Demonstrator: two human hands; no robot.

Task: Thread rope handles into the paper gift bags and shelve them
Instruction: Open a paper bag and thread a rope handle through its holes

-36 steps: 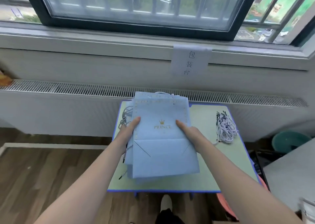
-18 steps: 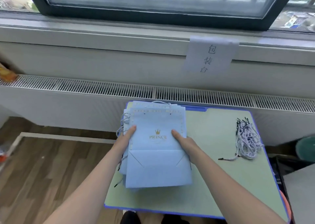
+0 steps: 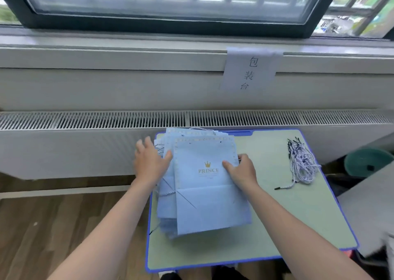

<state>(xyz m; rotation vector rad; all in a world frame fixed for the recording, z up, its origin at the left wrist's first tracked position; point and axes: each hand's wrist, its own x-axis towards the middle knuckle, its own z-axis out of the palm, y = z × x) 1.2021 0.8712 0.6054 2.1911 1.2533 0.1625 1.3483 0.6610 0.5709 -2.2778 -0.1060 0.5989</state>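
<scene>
The right hand (image 3: 242,172) is pinching the right edge of the top pale blue gift bag (image 3: 207,186), seemingly to steady the stack on the worktop (image 3: 298,226), while the left hand (image 3: 149,162), fingers (image 3: 141,146) spread loose, is resting at the stack's left edge, with the rope handles (image 3: 301,162) lying well apart.

In front of me stands a small table (image 3: 298,226) with a pale green top and a blue rim. Behind it a long white radiator cover (image 3: 85,151) runs along the wall, its slotted grille (image 3: 96,119) facing up. Above that, a paper sign (image 3: 250,70) with three handwritten Chinese characters hangs from the window sill (image 3: 106,53). A dark-framed window (image 3: 166,4) fills the top, bars and greenery showing behind the glass. To my left lies wooden plank flooring (image 3: 53,226). At my right, a teal round stool (image 3: 366,162) sits beside a grey surface (image 3: 371,211).
</scene>
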